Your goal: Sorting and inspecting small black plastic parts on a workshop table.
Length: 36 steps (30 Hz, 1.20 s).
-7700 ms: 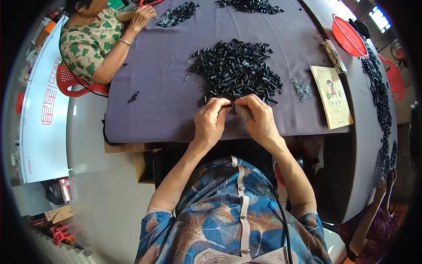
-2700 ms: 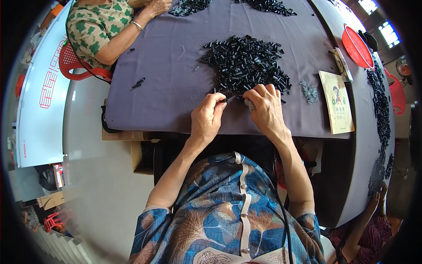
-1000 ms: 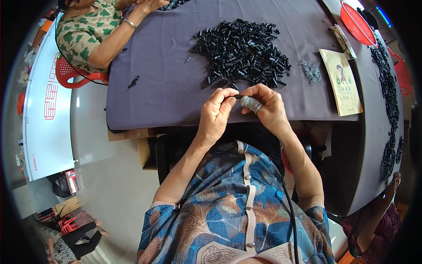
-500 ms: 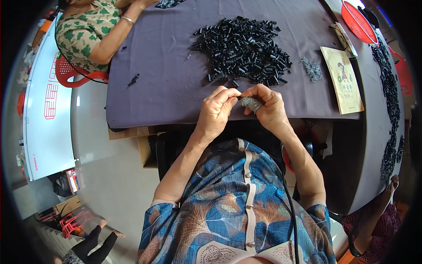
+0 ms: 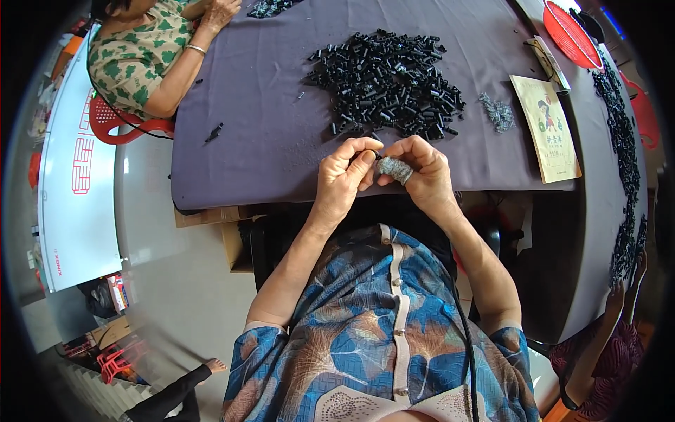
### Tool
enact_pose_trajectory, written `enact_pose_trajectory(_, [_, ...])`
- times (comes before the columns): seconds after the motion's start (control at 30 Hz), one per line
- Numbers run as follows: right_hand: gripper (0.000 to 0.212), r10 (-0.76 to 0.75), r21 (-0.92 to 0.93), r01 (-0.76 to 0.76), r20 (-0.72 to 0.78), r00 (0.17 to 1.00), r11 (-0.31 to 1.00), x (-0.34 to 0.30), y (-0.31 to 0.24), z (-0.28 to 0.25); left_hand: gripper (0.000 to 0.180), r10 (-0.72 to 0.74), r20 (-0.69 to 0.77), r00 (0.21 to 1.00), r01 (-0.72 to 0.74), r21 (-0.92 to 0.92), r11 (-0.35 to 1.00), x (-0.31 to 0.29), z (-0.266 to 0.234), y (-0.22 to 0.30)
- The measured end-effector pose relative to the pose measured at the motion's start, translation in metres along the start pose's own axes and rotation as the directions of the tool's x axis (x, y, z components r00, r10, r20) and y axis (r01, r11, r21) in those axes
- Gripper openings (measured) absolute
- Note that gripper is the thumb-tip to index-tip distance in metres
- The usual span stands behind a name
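Note:
My left hand [image 5: 342,174] is closed, thumb and forefinger pinching a small black cylindrical piece [image 5: 377,154] above the table's near edge. Close beside it, my right hand [image 5: 429,177] has its fingers curled inward, the tips near that piece. A grey speckled roll [image 5: 394,169] lies along the curled right fingers; whether it is held or worn on a finger I cannot tell. Anything between the right fingertips is too small to make out. Just beyond both hands spreads a large heap of short black cylindrical pieces [image 5: 387,84].
Right of the heap lie small clear pieces [image 5: 497,112] and a yellowish booklet [image 5: 547,128] on the grey cloth-covered table [image 5: 246,133]. A red basket [image 5: 573,35] stands far right, near a long row of black pieces [image 5: 619,169]. Another person [image 5: 144,63] sits at the far left.
My hands stay close together, and the grey roll has shifted slightly left and down. At the lower right, another person's hands have moved up to the row of black pieces.

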State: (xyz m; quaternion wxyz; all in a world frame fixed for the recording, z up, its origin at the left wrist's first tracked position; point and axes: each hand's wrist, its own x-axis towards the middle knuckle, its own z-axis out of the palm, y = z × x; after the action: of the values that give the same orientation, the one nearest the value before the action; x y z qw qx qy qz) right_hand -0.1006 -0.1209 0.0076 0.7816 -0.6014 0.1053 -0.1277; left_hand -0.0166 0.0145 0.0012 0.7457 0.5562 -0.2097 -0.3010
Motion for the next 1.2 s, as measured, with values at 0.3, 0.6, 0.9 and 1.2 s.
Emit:
enact_pose_trajectory(0.3, [0.028,-0.301,-0.464,0.304,0.083,0.95,0.832,-0.002,-0.005,0.0,0.019,-0.086,-0.023,0.996,0.079,-0.213,0.974,0.0,0.002,0.0])
enact_pose_trajectory(0.6, [0.038,-0.306,-0.493,0.397,0.257,0.917,0.774,0.009,-0.009,-0.009,0.037,-0.182,0.119,0.976,0.201,-0.173,0.964,0.004,-0.001,0.012])
enact_pose_trajectory(0.9, [0.03,-0.31,-0.439,0.385,0.236,0.921,0.811,0.009,-0.009,-0.009,0.036,-0.268,0.129,0.955,0.294,-0.257,0.921,0.002,0.002,0.013])
enact_pose_trajectory(1.2, [0.032,-0.368,-0.498,0.44,0.241,0.898,0.747,0.007,-0.009,-0.003,0.035,-0.278,0.181,0.943,0.325,-0.332,0.885,-0.001,-0.004,0.009])
